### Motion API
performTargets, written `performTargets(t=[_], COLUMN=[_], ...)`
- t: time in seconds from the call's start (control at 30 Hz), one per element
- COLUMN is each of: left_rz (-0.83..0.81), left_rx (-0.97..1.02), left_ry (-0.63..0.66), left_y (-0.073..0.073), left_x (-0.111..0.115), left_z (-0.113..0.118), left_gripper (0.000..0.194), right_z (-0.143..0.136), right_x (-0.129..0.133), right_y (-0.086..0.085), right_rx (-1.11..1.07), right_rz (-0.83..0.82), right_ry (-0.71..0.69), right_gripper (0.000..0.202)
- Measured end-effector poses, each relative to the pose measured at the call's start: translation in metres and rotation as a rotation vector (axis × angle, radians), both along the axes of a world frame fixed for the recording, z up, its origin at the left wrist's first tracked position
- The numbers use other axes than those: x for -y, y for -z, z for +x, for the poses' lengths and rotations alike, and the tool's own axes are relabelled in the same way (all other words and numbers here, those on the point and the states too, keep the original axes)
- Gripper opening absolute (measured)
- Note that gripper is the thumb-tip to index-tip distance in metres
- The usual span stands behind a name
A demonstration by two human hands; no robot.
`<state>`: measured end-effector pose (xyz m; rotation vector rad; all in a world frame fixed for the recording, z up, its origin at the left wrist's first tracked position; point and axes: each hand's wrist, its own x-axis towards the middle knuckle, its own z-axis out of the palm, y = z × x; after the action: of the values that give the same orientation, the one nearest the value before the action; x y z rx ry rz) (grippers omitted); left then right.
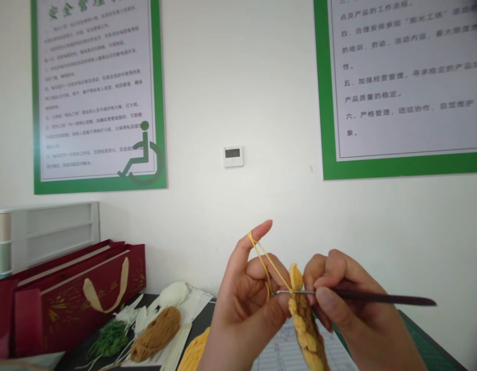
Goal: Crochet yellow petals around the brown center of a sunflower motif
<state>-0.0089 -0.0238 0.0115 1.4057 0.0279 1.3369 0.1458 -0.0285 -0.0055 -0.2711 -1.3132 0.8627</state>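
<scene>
My left hand (248, 304) pinches the edge of a yellow and brown crocheted piece (305, 330), its index finger raised with yellow yarn (275, 265) looped round it. In my right hand (348, 299) is a crochet hook (385, 297) with a dark handle, held between thumb and fingers. The hook's thin metal shaft crosses the top part of the piece, and its tip lies by the left fingers. The piece hangs down between both hands.
Dark red gift bags (87, 299) stand at the left before white drawers (61, 224). Near them lie green yarn (109, 337), brown yarn (156, 334), white yarn (173, 294) and a yellow skein (194, 353). Printed paper (275, 350) lies under the hands, a green mat (427, 345) at the right.
</scene>
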Motion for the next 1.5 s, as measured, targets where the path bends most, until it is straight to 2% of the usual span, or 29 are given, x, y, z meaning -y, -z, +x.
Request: performTargets(t=[0.13, 0.23, 0.33, 0.37, 0.4, 0.47, 0.57, 0.7, 0.77, 0.83, 0.9, 1.0, 1.1, 1.2, 1.4, 1.5], left_rz=[0.014, -0.031, -0.103, -0.123, -0.148, -0.229, -0.323, -0.264, -0.229, -0.197, -0.177, -0.153, -0.144, -0.163, -0.178, -0.207], left_rx=[0.042, 0.067, 0.101, 0.117, 0.127, 0.123, 0.099, 0.096, 0.081, 0.060, 0.041, 0.016, -0.005, 0.010, 0.068, 0.070], left_ry=[-0.090, -0.216, -0.310, -0.317, -0.298, -0.175, 0.020, 0.040, 0.066, 0.100, 0.127, 0.109, 0.021, -0.040, -0.036, -0.069], left_y=[-0.002, -0.002, 0.001, 0.002, 0.003, 0.002, -0.001, -0.005, -0.005, -0.005, -0.004, -0.004, -0.005, -0.005, -0.006, -0.006], left_x=[0.005, 0.013, 0.020, 0.021, 0.021, 0.019, 0.015, 0.012, 0.011, 0.011, 0.012, 0.014, 0.017, 0.018, 0.019, 0.019], left_z=[0.004, 0.009, 0.016, 0.018, 0.020, 0.020, 0.017, 0.011, 0.009, 0.007, 0.006, 0.005, 0.005, 0.006, 0.007, 0.006], left_gripper=[0.068, 0.062, 0.061, 0.061, 0.060, 0.058, 0.058, 0.064, 0.067, 0.067, 0.065, 0.058, 0.053, 0.047, 0.038, 0.039], right_z=[0.005, 0.003, -0.004, -0.006, -0.008, -0.011, -0.011, -0.010, -0.010, -0.008, -0.005, 0.002, 0.006, 0.004, -0.012, -0.010], right_x=[-0.004, -0.001, -0.001, -0.003, -0.005, -0.009, -0.012, -0.011, -0.009, -0.007, -0.005, -0.001, 0.000, -0.001, -0.007, -0.010], right_y=[0.001, 0.004, 0.017, 0.022, 0.026, 0.032, 0.029, 0.014, 0.009, 0.007, 0.007, 0.007, 0.007, 0.007, 0.005, 0.005], right_rx=[0.048, 0.109, 0.195, 0.078, -0.020, -0.058, -0.115, -0.143, -0.136, -0.121, -0.071, 0.046, 0.107, 0.037, -0.151, -0.152], right_rz=[0.194, 0.369, 0.491, 0.519, 0.568, 0.567, 0.492, 0.292, 0.235, 0.232, 0.279, 0.445, 0.537, 0.500, 0.429, 0.456], right_ry=[0.141, 0.379, 0.699, 0.840, 0.890, 0.845, 0.589, 0.204, 0.113, 0.108, 0.162, 0.343, 0.484, 0.459, 0.289, 0.287], right_gripper=[0.008, 0.015, 0.026, 0.027, 0.024, 0.017, 0.013, 0.003, 0.006, 0.008, 0.008, 0.005, 0.014, 0.014, 0.003, 0.006])
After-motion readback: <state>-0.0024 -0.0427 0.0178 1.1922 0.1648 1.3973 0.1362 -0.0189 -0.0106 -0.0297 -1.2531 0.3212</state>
